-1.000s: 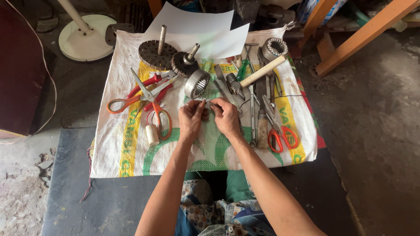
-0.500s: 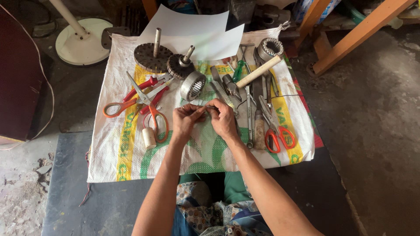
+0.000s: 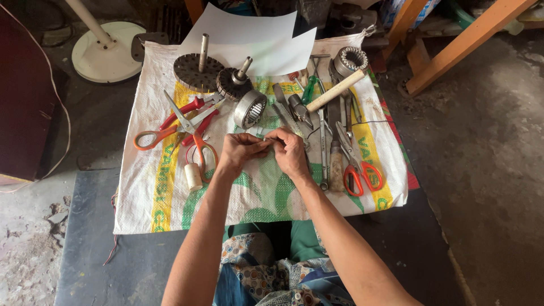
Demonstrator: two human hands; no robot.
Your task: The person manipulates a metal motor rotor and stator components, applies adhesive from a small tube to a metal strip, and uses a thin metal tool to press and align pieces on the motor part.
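Fingertips of both hands meet over the middle of a white woven plastic sack with green and yellow print [image 3: 170,209], spread flat as a work mat on a dark low desk [image 3: 85,249]. The left hand [image 3: 241,152] and the right hand [image 3: 290,153] each close thumb and forefinger on a small thin piece, perhaps wire [image 3: 266,137], held between them just above the sack; it is too small to tell exactly what it is. Pinching from both sides probably keeps it steady and close under the eyes.

Just beyond the hands lies a round grey metal ring with slotted inside [image 3: 250,109], and near it two dark laminated rotors on steel shafts [image 3: 198,69]. Orange-handled scissors [image 3: 170,131] and a small cream spool of thread [image 3: 193,177] sit to the left. To the right are spanners, a wooden-handled hammer [image 3: 335,90] and red-handled snips [image 3: 357,164], all laid within easy reach.
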